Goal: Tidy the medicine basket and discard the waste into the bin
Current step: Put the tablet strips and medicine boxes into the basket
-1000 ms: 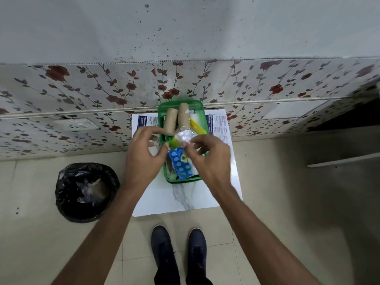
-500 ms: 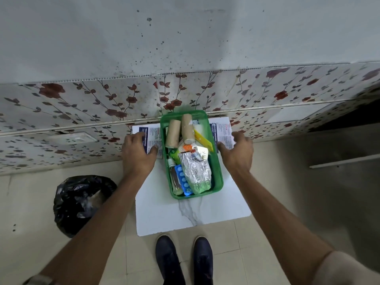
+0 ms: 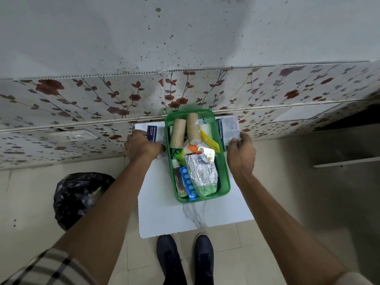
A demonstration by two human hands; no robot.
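Note:
A green medicine basket sits on a white marble board against the wall. In it lie two tan bandage rolls, a yellow strip, a crumpled foil packet, a blue blister pack and a small bottle. A flat printed dressing packet lies on each side of the basket. My left hand curls over the left packet. My right hand pinches the near edge of the right packet. The bin, lined with a black bag, stands on the floor at the left.
A wall with floral tiles rises straight behind the board. My two dark shoes stand at the board's near edge. A pale bar juts in at the right above beige floor tiles.
Both hands left the items inside the basket and moved outward to the printed packets on either side. The foil packet now lies in the basket. The right packet's near edge has lifted slightly.

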